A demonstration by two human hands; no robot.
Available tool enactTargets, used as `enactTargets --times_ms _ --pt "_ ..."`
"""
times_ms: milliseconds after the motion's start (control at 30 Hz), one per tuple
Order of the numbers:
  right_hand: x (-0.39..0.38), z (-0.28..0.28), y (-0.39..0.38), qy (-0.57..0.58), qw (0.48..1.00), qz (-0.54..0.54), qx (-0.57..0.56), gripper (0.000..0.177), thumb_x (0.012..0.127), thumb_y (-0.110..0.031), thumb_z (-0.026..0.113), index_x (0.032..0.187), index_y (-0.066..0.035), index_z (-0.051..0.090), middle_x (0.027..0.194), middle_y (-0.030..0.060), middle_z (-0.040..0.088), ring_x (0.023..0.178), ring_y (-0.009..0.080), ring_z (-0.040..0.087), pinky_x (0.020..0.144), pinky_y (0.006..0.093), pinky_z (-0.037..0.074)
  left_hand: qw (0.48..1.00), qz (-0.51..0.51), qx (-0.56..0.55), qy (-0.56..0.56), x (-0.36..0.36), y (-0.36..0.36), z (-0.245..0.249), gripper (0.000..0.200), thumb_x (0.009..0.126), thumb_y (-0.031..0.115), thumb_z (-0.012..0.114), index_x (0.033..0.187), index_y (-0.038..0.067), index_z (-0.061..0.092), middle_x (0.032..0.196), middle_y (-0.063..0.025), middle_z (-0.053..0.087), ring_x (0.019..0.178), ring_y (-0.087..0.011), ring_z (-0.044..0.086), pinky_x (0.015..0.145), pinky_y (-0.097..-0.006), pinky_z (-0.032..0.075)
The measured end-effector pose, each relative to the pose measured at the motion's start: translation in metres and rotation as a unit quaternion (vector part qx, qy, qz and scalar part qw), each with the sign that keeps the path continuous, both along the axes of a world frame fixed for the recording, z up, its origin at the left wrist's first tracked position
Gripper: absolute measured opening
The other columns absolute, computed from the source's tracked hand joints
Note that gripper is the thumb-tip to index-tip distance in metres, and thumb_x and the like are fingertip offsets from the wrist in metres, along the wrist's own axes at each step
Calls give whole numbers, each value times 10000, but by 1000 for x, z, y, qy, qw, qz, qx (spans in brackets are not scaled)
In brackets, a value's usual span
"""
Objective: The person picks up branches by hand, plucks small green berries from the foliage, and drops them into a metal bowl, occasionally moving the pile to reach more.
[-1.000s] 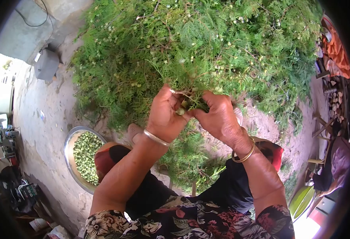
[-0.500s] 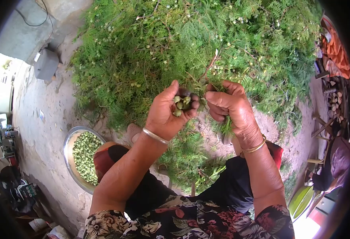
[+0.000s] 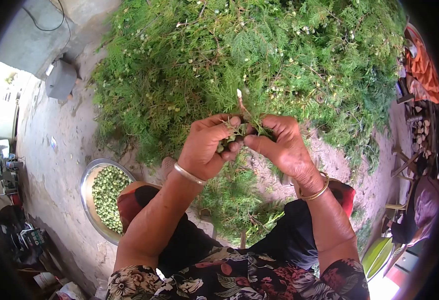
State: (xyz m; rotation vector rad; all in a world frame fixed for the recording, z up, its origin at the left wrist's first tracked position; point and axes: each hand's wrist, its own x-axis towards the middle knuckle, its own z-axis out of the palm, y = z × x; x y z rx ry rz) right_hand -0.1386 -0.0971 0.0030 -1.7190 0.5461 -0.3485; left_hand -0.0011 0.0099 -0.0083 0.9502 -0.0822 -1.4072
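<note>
My left hand is closed around several small green cones, mostly hidden by the fingers, and its thumb and forefinger press at the base of a leafy cypress-like sprig. Close beside it, my right hand grips that evergreen sprig, whose brown stem with a pale cut end points away from me. The hands nearly touch at the fingertips. Beyond them lies a large heap of cut evergreen branches dotted with pale cones. A metal basin on the floor to my left holds many picked green cones.
Loose greenery lies on the floor between my legs. A grey box-like object stands at the far left. On the right are stacked firewood, an orange cloth and a green round container.
My left hand has turned over and closed its thumb toward the sprig, covering most of the cones. My right hand has moved left, and the sprig's stem has swung to the left.
</note>
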Motion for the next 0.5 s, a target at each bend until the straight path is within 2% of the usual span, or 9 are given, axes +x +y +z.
enactTargets --times_ms 67,200,267,300,367,400,433,467,500 --pt "5 -2 4 -101 995 -11 -11 110 792 -35 670 762 15 576 625 2 542 585 49 432 476 274 363 1000 16 18 -11 0 0 -4 116 851 95 582 944 26 584 743 -27 576 565 -92 497 427 -200 334" --pt "5 -1 6 -61 997 -28 31 154 808 -46 666 739 19 545 638 27 553 606 46 465 490 316 391 999 15 19 -40 -3 4 -10 77 851 76 555 914 45 588 751 -28 574 564 -94 495 427 -205 325" --pt "5 -17 7 -52 996 -13 -65 116 791 -6 633 760 19 524 617 92 551 579 135 555 506 354 417 1000 20 16 -18 -4 5 -7 84 848 69 549 919 46 587 744 -31 572 562 -95 493 432 -209 326" --pt "5 -20 6 -52 996 -12 -65 116 791 -6 633 760 19 524 617 92 551 579 135 555 506 354 417 1000 25 12 3 -4 6 -6 91 846 63 543 925 46 586 737 -35 570 560 -96 492 437 -213 327" --pt "7 -22 4 -53 975 41 -213 111 753 42 591 781 9 489 606 146 519 575 300 578 508 395 424 999 19 5 28 -2 7 -14 98 851 69 545 938 48 583 722 -34 565 556 -101 486 440 -218 326" --pt "6 -18 4 -53 975 41 -214 111 753 42 591 781 9 489 606 146 519 575 300 578 508 395 424 999 12 -3 52 0 7 -15 105 856 75 547 952 51 581 708 -34 560 551 -106 481 443 -224 325" --pt "6 -11 4 -53 968 52 -241 130 719 54 577 790 2 481 623 158 519 599 349 558 516 415 428 999 11 -3 51 2 8 -14 105 856 75 547 952 51 581 708 -34 560 551 -106 481 443 -224 325" --pt "5 -7 4 -52 960 64 -267 162 685 66 564 799 -4 474 639 170 519 623 397 539 524 435 431 1000 2 12 18 5 8 -7 113 862 89 551 968 56 574 699 -40 554 551 -113 472 447 -227 319" --pt "5 -7 2 -53 960 62 -267 162 685 66 564 799 -4 474 639 170 519 623 397 539 524 435 431 999 -8 27 -16 8 8 -3 123 868 102 555 984 61 568 691 -46 547 551 -119 464 452 -230 313"
